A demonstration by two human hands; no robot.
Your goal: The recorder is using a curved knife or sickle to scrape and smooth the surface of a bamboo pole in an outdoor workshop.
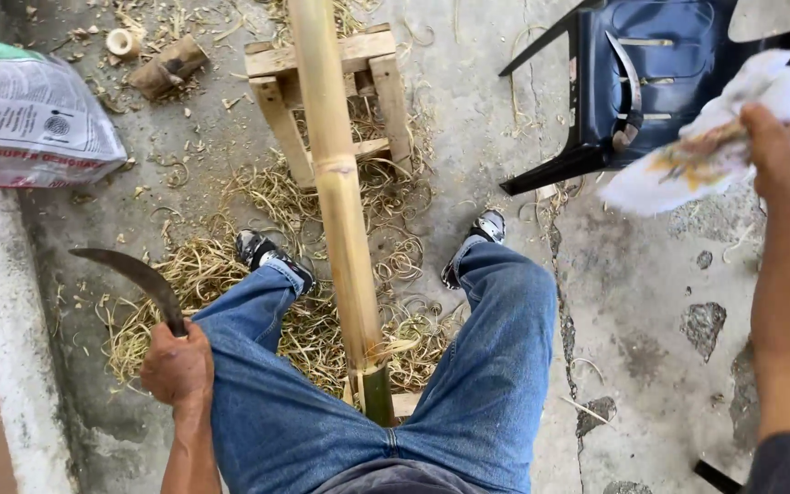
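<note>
My left hand grips the handle of a curved dark sickle knife, held out to the left of my left knee with the blade pointing left. My right hand is raised at the right and holds a crumpled white cloth with yellowish stains. A long bamboo pole runs between my legs, its peeled pale part leaning on a small wooden stool ahead, its green end by my thighs. Neither hand touches the pole.
Bamboo shavings lie thick around my feet and the stool. A dark plastic chair with a second sickle on it stands at the upper right. A printed sack lies at the left by a concrete kerb. Bamboo offcuts lie beyond.
</note>
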